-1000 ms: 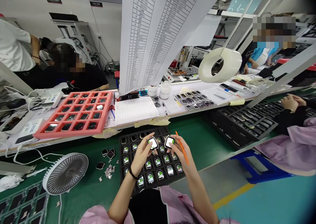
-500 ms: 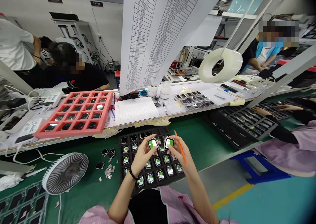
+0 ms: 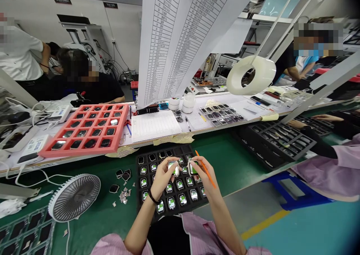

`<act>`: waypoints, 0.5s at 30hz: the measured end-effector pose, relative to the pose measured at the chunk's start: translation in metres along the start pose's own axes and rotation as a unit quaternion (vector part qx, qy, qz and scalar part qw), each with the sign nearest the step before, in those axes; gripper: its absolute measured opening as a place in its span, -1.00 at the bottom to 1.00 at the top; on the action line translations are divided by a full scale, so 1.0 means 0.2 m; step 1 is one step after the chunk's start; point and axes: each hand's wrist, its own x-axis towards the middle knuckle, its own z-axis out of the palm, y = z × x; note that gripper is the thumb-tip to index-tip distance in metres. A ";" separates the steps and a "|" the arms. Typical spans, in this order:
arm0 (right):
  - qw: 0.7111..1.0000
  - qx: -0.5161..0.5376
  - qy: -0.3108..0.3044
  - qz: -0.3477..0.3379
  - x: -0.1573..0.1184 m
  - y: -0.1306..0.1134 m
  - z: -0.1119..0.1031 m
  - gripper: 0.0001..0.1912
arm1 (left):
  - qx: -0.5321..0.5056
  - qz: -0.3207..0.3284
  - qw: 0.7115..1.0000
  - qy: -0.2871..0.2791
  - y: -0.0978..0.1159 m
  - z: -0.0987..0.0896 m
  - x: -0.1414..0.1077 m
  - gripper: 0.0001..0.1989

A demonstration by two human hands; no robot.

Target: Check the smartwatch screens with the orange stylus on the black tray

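Observation:
Both hands are raised over a black tray [image 3: 174, 190] of square watches with mostly green-and-white lit screens. Between its fingers and thumb, my left hand [image 3: 162, 176] holds a watch [image 3: 173, 168] with a lit screen. A second lit watch [image 3: 194, 167] is gripped in my right hand [image 3: 207, 176], a short gap to the right of the first. An orange pen-like stick [image 3: 206, 168] lies slanted across the fingers of my right hand.
On the left stand a round fan [image 3: 74, 197] and loose dark watches [image 3: 114, 188] beside small scraps. A red foam tray [image 3: 112, 150] rests on the shelf. A tape roll [image 3: 251, 75] hangs at the upper right. Another person's hands are over dark trays [image 3: 284, 135] at right.
Both watches have tilted in my fingers, and their screens show at a different angle. The orange stick's top has shifted slightly left. Another person at the far left has moved a little.

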 end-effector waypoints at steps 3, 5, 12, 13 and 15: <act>1.000 0.007 0.009 0.005 0.00 0.00 0.00 -0.73 | -0.018 -0.010 1.000 -0.016 0.00 -0.01 -0.01 -0.62; 1.000 0.012 0.010 0.006 0.01 0.01 0.00 -0.73 | -0.026 -0.005 0.999 -0.032 -0.01 -0.01 -0.01 -0.59; 0.999 0.020 -0.036 -0.024 0.01 0.03 -0.02 -0.66 | -0.026 0.042 0.996 -0.075 -0.01 -0.01 -0.01 -0.41; 0.999 0.021 -0.041 -0.029 0.02 0.03 -0.02 -0.64 | -0.027 0.049 0.995 -0.079 -0.01 -0.01 -0.01 -0.39; 0.998 0.023 -0.050 -0.037 0.02 0.04 -0.03 -0.61 | -0.028 0.057 0.995 -0.079 -0.01 -0.01 -0.01 -0.36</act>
